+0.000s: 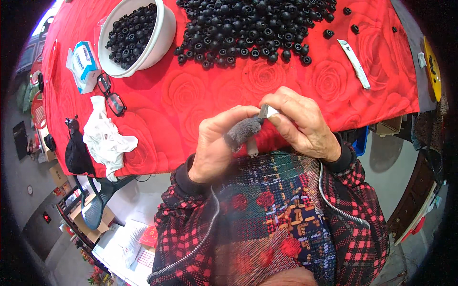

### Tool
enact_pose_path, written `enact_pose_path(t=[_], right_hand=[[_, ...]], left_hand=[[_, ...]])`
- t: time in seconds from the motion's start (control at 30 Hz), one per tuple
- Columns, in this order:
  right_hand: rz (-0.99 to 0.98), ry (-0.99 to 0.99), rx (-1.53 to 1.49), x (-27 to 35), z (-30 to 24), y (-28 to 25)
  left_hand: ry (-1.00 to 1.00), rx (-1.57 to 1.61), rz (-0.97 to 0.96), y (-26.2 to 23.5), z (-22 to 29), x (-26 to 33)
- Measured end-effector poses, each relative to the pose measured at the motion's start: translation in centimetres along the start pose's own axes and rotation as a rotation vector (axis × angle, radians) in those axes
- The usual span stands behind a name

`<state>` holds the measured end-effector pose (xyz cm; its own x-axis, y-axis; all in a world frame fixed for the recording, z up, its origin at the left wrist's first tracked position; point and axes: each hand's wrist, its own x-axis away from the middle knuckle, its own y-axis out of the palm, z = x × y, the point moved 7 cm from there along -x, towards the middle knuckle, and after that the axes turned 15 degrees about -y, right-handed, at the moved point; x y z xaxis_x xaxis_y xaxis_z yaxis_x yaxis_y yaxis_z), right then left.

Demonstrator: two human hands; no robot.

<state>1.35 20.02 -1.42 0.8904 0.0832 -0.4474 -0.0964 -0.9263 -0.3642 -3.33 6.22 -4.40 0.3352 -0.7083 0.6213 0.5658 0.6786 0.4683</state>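
My right hand is closed in a pinch on a small flat metal blade with a white wrapped end. Across from it, my left hand is closed, with grey knitted covers over some of its fingers. Its thumb and fingertips meet the blade over a small dark piece, mostly hidden by the fingers. Both hands are together above the table's near edge, in front of my body. Beyond them lies a large heap of small round black parts, many with a hole in the end.
A white tub of the same black parts stands at the far left. Nearby are a tissue pack, eyeglasses, a white cloth and a black pouch. A narrow white strip lies right on the red tablecloth.
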Motion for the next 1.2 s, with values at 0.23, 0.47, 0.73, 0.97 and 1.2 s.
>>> enact_pose_path(t=[0.23, 0.47, 0.73, 0.97, 1.2], right_hand=[[0.037, -0.061, 0.001, -0.1, 0.1, -0.2], [-0.029, -0.06, -0.055, 0.0, 0.8, 0.0], [0.019, 0.039, -0.222, 0.2, 0.6, -1.0], [0.222, 0.191, -0.28, -0.2, 0.7, -0.5], [0.201, 0.333, -0.292, -0.8, -0.2, 0.9]], left_hand=[[-0.006, -0.004, 0.01, -0.2, -0.4, -0.3], [-0.005, 0.117, 0.047, -0.5, -0.5, -0.5], [0.177, 0.036, 0.15, -1.6, 1.3, -0.5], [0.317, -0.217, 0.186, -1.2, 2.1, 0.3], [0.706, -0.644, 0.347, 0.7, 4.0, 2.3]])
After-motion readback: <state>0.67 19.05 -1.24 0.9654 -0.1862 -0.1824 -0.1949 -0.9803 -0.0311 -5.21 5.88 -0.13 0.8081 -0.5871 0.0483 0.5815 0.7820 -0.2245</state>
